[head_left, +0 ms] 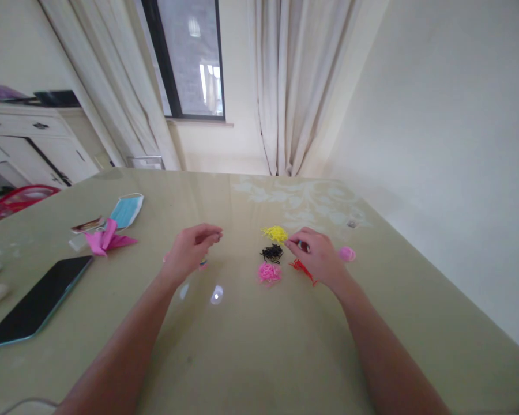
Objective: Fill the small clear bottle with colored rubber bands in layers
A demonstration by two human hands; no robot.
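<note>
Yellow, black, pink and red lie sorted by colour on the pale green worktop [251,357]; dial centred on the black pile [271,253], 12 pointing away from the wearer. Yellow pile [275,233] at 12, pink pile [269,274] at 6, red strands [303,271] at 4, partly covered by the right wrist. Gaps between the heaps are narrow, presumably so that colours do not mix yet all sit within one short reach. Right hand [319,253] at 3, palm down, thumb and forefinger drawn close together at the near right edge of the yellow pile; cannot tell whether a strand is between them. Fine pieces probably call for fingertips rather than the whole palm, and coming in from the side would leave the heaps visible. Left hand [189,249] at 9, well apart from the piles, thumb and fingers pressed together on a small dark bit [218,237], too blurred to identify; this grip appears to steady it clear of the loose strands. A small multicoloured piece [203,264] shows just under that hand. Pink round item [346,253] farther out at 3. Blue mask [127,211], between 9 and 10, pink folded piece [107,239] near 9, and dark tablet [37,300], between 8 and 9, sit well out, likely to leave the middle free for both hands.
</note>
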